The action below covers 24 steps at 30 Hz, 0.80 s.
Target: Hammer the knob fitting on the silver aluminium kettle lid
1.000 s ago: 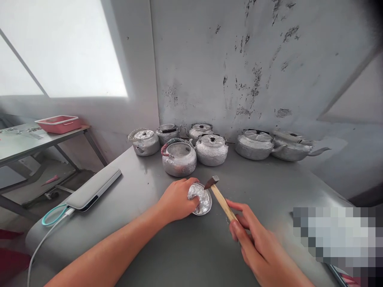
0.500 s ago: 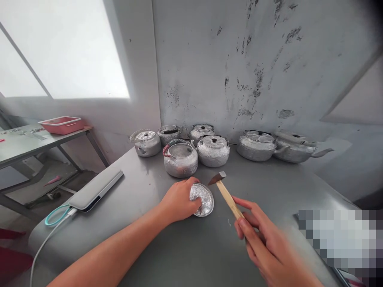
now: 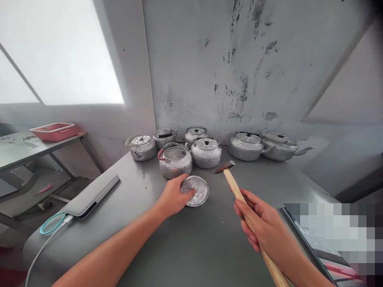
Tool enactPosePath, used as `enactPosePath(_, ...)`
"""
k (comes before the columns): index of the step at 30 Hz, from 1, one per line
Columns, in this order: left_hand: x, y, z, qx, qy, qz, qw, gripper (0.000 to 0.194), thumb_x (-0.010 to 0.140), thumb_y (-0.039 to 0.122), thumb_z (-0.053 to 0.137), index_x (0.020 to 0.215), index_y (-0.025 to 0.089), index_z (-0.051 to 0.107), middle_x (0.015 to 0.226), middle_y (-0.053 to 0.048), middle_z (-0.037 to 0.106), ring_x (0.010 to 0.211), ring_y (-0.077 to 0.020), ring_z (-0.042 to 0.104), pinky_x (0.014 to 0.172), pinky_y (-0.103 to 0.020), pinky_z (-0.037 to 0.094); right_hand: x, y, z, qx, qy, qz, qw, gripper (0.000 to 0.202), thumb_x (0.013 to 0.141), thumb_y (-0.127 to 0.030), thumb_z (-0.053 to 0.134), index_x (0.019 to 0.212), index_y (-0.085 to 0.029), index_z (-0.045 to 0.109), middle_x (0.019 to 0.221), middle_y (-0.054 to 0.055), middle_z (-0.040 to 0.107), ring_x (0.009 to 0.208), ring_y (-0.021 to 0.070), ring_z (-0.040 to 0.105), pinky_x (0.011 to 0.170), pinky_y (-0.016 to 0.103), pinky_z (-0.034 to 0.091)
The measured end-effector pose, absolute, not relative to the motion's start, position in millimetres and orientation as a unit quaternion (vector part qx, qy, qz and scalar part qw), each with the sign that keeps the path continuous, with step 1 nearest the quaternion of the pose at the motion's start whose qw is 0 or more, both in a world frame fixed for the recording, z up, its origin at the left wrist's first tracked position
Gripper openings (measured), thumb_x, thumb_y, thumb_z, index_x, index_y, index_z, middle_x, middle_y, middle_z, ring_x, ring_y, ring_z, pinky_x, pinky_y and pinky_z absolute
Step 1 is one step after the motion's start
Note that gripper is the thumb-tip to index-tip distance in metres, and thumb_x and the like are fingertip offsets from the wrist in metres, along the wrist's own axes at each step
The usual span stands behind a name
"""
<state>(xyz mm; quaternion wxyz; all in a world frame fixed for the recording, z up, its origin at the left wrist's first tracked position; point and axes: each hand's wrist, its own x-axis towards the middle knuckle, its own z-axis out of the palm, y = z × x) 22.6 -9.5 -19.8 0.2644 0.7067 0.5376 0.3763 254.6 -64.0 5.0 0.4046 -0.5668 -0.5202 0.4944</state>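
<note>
My left hand [image 3: 175, 194] grips the left edge of a round, dented silver kettle lid [image 3: 200, 190], its thumb lying across the lid's face. Wrapped round the wooden handle of a hammer [image 3: 236, 191] is my right hand [image 3: 259, 223]. The hammer's dark metal head is raised to the right of the lid, apart from it. Just behind the lid stands a lidless silver kettle [image 3: 175, 162] with a red and dark wrapped handle.
Several more silver kettles [image 3: 206, 153] line the back of the grey table [image 3: 179, 251] by the wall. A power bank [image 3: 92, 197] with a cable lies left, and a phone [image 3: 317, 247], partly blurred out, at right. A pink basket [image 3: 55, 131] sits on another table.
The hammer has swung so that more of its handle shows below my right hand. In my left hand the lid's angle has shifted, and the thumb lies flatter. The view has turned slightly right.
</note>
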Motion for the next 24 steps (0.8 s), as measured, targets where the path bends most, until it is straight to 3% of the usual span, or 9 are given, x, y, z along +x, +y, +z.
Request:
enactPosePath(3, 24, -7, -23, 0.664, 0.518, 0.414, 0.345, 0.023, 0.077, 0.027, 0.066, 0.099, 0.019, 0.066, 0.090, -0.001, 0.071, 0.085, -0.0191, 0.063, 0.079, -0.028, 0.047, 256, -63, 10, -0.555, -0.520, 0.499, 0.415, 0.027, 0.089, -0.051, 0.056, 0.091, -0.024, 0.052, 0.069, -0.009, 0.045, 0.037, 0.0036, 0.030, 0.028, 0.018, 0.036)
enactPosePath(8, 26, 1, -24, 0.583, 0.523, 0.443, 0.436, 0.038, 0.073, 0.022, 0.070, 0.109, 0.016, 0.063, 0.100, -0.005, 0.072, 0.091, -0.0204, 0.065, 0.082, -0.030, 0.050, 255, -69, 28, -0.541, -0.507, 0.520, 0.425, 0.029, 0.089, -0.049, 0.053, 0.105, -0.025, 0.053, 0.070, -0.008, 0.047, 0.037, 0.0057, 0.036, 0.029, 0.020, 0.038)
enactPosePath(11, 30, 7, -19, 0.542, 0.525, 0.447, 0.480, 0.040, 0.070, 0.017, 0.069, 0.109, 0.014, 0.063, 0.101, -0.008, 0.072, 0.090, -0.0203, 0.067, 0.079, -0.030, 0.052, 249, -69, 38, -0.534, -0.508, 0.531, 0.418, 0.028, 0.089, -0.048, 0.051, 0.104, -0.025, 0.054, 0.067, -0.008, 0.047, 0.035, 0.0063, 0.038, 0.030, 0.021, 0.039)
enactPosePath(17, 48, 21, -1, 0.476, 0.484, 0.465, 0.568, 0.027, 0.070, 0.012, 0.065, 0.096, 0.013, 0.067, 0.090, -0.007, 0.073, 0.079, -0.0181, 0.068, 0.071, -0.027, 0.054, 224, -56, 41, -0.522, -0.536, 0.517, 0.416, 0.020, 0.092, -0.045, 0.047, 0.087, -0.025, 0.050, 0.061, -0.010, 0.047, 0.034, 0.0067, 0.040, 0.031, 0.020, 0.037)
enactPosePath(24, 65, 13, -5, 0.422, 0.436, 0.485, 0.630, 0.017, 0.070, 0.012, 0.070, 0.086, 0.009, 0.070, 0.091, -0.011, 0.074, 0.085, -0.0199, 0.069, 0.084, -0.031, 0.055, 217, -56, 19, -0.523, -0.574, 0.462, 0.428, 0.020, 0.098, -0.042, 0.041, 0.089, -0.026, 0.050, 0.063, -0.010, 0.046, 0.041, 0.0084, 0.042, 0.039, 0.021, 0.037)
